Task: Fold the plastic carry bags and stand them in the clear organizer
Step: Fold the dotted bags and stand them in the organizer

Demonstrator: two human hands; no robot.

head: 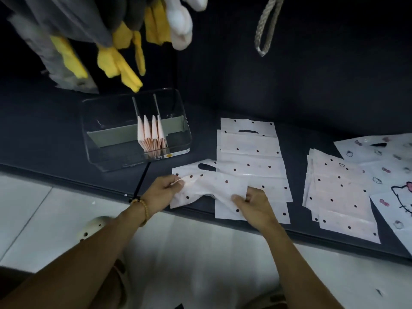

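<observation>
Bags on dark counter

Bare forearms; a yellow beaded bracelet circles the left wrist.

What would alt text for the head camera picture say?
Two hands, left hand and right hand, hold a dotted plastic bag at a dark shelf's edge. Behind it, a clear organizer holds folded bags standing upright; flat dotted bags lie to the right.
</observation>
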